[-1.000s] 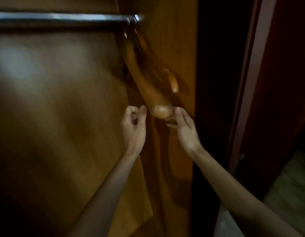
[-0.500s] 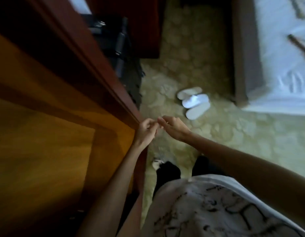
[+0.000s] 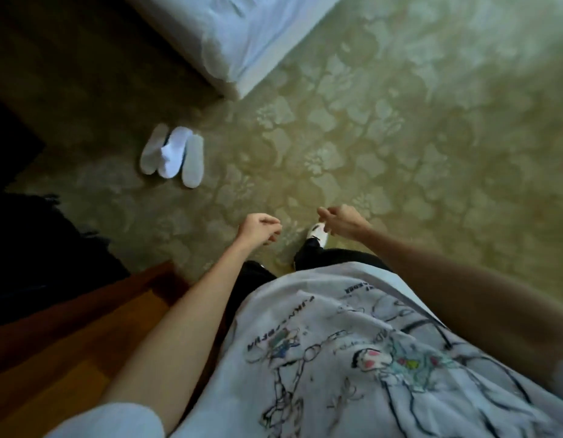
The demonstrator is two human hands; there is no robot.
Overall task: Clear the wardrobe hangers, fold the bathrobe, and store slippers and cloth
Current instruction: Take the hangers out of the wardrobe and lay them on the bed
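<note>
A patterned green-gold carpet (image 3: pixel 384 128) fills most of the frame. At left of centre, white slippers (image 3: pixel 174 156) lie directly on it, bunched side by side and touching (the middle one sits partly over its neighbours). At the top centre the corner of a bed (image 3: pixel 242 36) with white bedding stands on the carpet. The person's shoe (image 3: pixel 318 233) rests on it near the middle.

- You have dim, greenish light overall; the carpet (image 3: pixel 431 128) brightens toward the upper right.
- Your left side falls into near-black shadow.
- The white bed sheet (image 3: pixel 242 36) and slippers (image 3: pixel 173 156) look soft, slightly smeared.
- Wide-angle bending stretches your shirt (image 3: pixel 353 358) and forearms at the bottom edge.
</note>
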